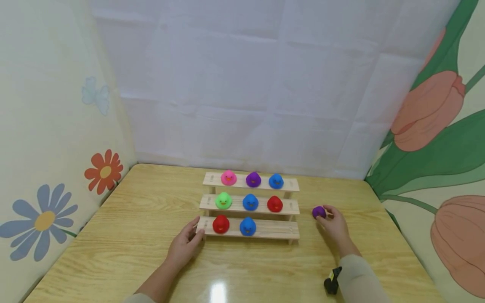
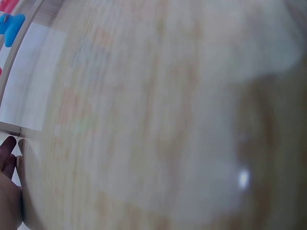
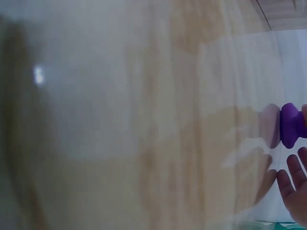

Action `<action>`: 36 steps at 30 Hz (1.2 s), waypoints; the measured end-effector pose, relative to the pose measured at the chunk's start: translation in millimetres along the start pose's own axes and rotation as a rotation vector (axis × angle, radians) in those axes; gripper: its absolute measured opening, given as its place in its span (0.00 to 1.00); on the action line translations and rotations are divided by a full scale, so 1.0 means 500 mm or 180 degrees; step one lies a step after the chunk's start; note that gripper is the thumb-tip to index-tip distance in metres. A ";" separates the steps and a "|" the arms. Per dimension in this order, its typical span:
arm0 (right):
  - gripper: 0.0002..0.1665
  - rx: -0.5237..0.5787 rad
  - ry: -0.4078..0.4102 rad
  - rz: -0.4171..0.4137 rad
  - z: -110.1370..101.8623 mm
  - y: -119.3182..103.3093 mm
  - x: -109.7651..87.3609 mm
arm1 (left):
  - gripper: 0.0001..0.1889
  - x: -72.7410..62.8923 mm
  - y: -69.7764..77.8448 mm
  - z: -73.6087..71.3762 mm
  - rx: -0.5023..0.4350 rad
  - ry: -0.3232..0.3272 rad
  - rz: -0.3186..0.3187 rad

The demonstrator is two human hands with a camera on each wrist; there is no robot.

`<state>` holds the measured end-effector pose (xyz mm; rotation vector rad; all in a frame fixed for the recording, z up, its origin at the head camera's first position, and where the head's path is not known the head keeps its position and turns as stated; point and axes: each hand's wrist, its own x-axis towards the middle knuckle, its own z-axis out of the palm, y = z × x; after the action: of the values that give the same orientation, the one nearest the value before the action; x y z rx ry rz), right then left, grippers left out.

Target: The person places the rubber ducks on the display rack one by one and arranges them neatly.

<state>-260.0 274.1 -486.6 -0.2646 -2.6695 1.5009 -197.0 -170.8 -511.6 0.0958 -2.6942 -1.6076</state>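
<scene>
A three-tier wooden display stand (image 1: 273, 229) holds several rubber ducks. On the top tier sit a pink duck (image 1: 228, 178), a purple duck (image 1: 253, 179) and a blue one. The middle tier carries a green duck (image 1: 223, 200), a blue duck and a red duck (image 1: 275, 204). A red duck (image 1: 221, 224) and a blue duck (image 1: 248, 226) stand on the bottom tier, whose right end is bare. My left hand (image 1: 184, 245) holds the left end of that tier. Right of the stand, my right hand (image 1: 336, 225) pinches another purple rubber duck (image 3: 290, 125) low over the table.
A small black object with a yellow mark (image 1: 332, 283) lies near my right sleeve. The glossy wooden table (image 1: 144, 210) meets a white cloth backdrop (image 1: 246, 105) behind the stand. Flower-painted walls bound both sides.
</scene>
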 end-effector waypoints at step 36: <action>0.29 0.0239 0.0063 0.0083 0.022 0.001 -0.007 | 0.31 0.001 -0.003 0.001 -0.0019 0.0017 0.0018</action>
<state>-258.2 264.4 -492.5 -0.3092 -2.5977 1.5930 -197.5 -171.0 -513.0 0.0922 -2.6829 -1.6115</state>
